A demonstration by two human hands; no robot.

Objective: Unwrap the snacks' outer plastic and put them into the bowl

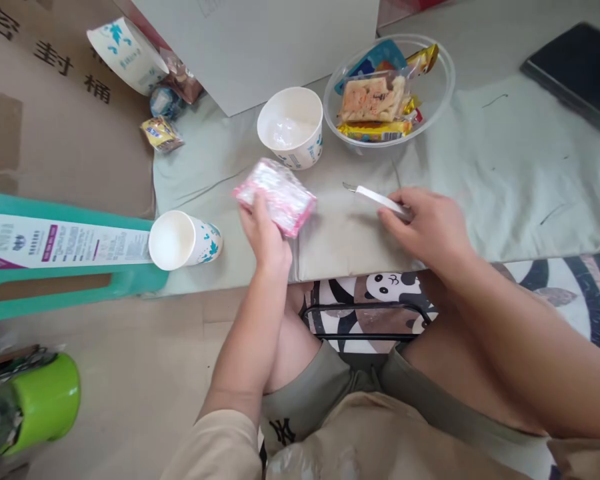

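My left hand (264,233) is closed on a pink-and-white packet in clear, shiny wrapping (279,195), somewhat blurred, held just in front of a white paper bowl (294,137). Clear plastic shows inside that bowl. In my right hand (427,223) is a slim white-handled tool with a short metal tip (375,197); the tip points left, toward the packet but apart from it. Behind the tool stands a clear plastic bowl (445,100) with several wrapped snacks, among them a packet of crackers (373,99).
A paper cup (207,243) lies on its side at the left, by a teal jug (75,283). Against the cardboard box (70,133) are a tilted paper bowl (127,57) and small wrapped snacks (161,133). A dark case (577,73) lies far right; a green bin (47,403) stands below left.
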